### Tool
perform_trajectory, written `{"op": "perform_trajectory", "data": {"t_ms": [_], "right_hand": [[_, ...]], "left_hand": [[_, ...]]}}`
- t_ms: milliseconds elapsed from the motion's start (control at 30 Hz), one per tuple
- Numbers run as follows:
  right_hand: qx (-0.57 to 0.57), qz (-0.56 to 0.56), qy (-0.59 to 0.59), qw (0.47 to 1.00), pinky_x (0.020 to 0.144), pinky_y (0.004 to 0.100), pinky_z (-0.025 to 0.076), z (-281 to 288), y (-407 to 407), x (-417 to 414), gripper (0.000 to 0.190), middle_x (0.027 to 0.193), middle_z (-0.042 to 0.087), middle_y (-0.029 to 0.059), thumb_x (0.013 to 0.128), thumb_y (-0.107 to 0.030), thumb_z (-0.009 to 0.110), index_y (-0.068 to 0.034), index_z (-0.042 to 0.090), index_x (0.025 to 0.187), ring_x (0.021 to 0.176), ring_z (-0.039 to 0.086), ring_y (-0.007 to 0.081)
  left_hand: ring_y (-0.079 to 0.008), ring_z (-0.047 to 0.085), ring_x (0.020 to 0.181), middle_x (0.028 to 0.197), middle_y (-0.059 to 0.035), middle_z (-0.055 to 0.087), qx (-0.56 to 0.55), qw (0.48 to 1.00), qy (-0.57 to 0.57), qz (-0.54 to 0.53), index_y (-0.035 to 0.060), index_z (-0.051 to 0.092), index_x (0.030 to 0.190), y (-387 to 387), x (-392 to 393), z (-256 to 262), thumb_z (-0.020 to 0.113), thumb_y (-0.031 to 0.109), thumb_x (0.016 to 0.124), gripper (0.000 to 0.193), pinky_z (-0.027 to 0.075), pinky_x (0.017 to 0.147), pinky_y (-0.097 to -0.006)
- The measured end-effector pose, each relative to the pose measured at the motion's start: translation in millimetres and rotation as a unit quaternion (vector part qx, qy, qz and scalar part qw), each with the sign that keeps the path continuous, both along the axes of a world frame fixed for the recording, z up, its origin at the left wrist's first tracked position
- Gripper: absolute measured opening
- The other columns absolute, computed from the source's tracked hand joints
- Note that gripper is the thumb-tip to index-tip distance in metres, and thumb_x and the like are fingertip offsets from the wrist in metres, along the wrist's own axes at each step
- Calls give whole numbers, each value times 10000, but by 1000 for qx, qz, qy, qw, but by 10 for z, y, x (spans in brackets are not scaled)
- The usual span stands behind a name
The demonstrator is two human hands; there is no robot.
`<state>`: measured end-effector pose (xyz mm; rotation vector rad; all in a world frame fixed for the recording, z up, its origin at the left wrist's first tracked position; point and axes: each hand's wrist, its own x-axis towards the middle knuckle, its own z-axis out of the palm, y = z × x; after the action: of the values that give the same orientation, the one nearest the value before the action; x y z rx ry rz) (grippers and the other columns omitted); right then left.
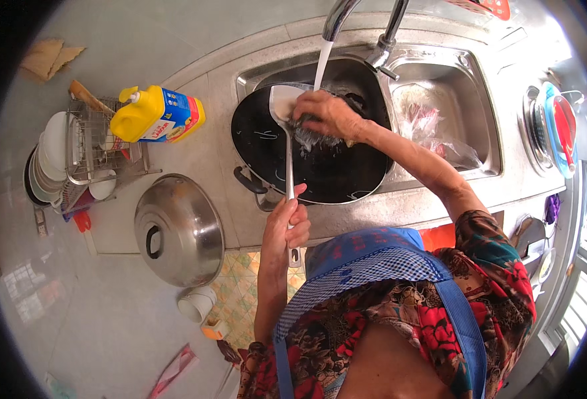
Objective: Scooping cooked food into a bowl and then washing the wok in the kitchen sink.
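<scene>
My left hand (286, 227) grips the handle of a metal wok spatula (289, 164), whose wide blade points up and away from me. Pressed near the base of that blade is a grey scouring pad (309, 138), partly covered by my right hand (329, 117), which holds it. Both are above a large black wok (333, 174) that lies in the left sink basin (258, 80) and overlaps its front edge. A stream of water (322, 65) runs from the faucet (341, 17) onto my right hand and the pad.
Crumpled plastic bags (430, 129) lie in the right basin (483, 114). Left of the sink stand a yellow detergent jug (156, 114), a domed steel lid (179, 229) and a wire dish rack (89, 144) with stacked bowls. Basins and a red strainer (565, 129) rest at the far right.
</scene>
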<state>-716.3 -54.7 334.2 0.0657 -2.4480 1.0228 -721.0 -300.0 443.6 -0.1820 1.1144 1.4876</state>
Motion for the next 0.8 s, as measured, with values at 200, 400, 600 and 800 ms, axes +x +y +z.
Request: {"op": "perform_trajectory", "data": {"t_ms": [200, 400, 600, 800], "right_hand": [[83, -79, -41, 993, 880, 355, 382, 48, 393, 198, 354, 1097, 504, 77, 658, -122, 614, -94, 539, 1002, 1015, 480, 272], [370, 88, -26, 925, 879, 361, 389, 432, 416, -186, 265, 954, 579, 49, 661, -96, 578, -126, 594, 923, 1003, 510, 216], [8, 158, -205, 966, 713, 358, 469, 452, 907, -245, 370, 893, 615, 93, 668, 11, 547, -147, 596, 999, 820, 585, 259], [47, 74, -96, 991, 668, 383, 467, 108, 870, -178, 252, 842, 608, 127, 754, -53, 471, -125, 597, 961, 774, 586, 303]], "left_hand": [[-4, 266, 427, 647, 30, 336, 0, 1000, 9, -17, 60, 396, 1193, 127, -38, -31, 387, 171, 900, 313, 209, 348, -154], [-22, 317, 391, 568, 49, 361, -149, 899, 344, -226, 56, 437, 1176, 320, -384, 138, 471, 191, 847, 357, 273, 332, -191], [-11, 324, 402, 602, 51, 398, -114, 889, 340, -285, 55, 400, 1228, 453, -771, 487, 488, 198, 850, 414, 261, 338, -170], [-142, 494, 536, 613, -80, 497, -131, 661, 657, -338, 15, 445, 1188, 266, -860, 475, 521, 166, 817, 408, 414, 516, -275]]}}
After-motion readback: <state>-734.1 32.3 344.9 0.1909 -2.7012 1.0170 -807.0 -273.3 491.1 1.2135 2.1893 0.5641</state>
